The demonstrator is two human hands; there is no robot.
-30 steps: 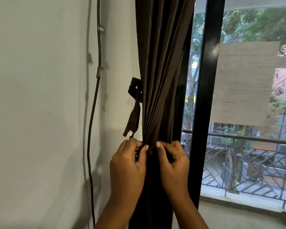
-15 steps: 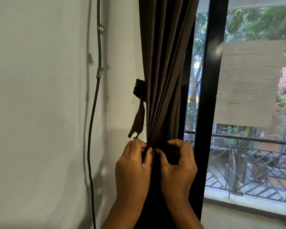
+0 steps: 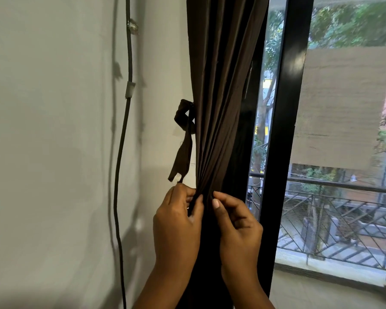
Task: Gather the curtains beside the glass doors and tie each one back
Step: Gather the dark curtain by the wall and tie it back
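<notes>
Curtain (image 3: pixel 223 90) fabric, dark brown, hangs in tight folds between the pale wall (image 3: pixel 54 152) and the black door frame (image 3: pixel 283 130), and its pleats narrow to a bunch at the point where both hands meet. Left hand (image 3: pixel 178 224) is at the wall-side edge of the bunch, its fingers (image 3: pixel 191 195) curled in and its thumb pressed against the cloth, pinching the folds. Right hand (image 3: pixel 239 226) is on the frame side, its fingers (image 3: pixel 230 202) bent round the folds and the thumb tip pointing up against the front of them. The two hands sit close together, with only a narrow strip of cloth between them. A tie (image 3: pixel 184 139) of the same brown cloth hangs loose on the wall just left of the curtain, knotted at its top, its lower end just above the left hand. A dark cable (image 3: pixel 123 152) runs down the wall further left. Through the glass (image 3: pixel 343 108) show a railing and trees.
</notes>
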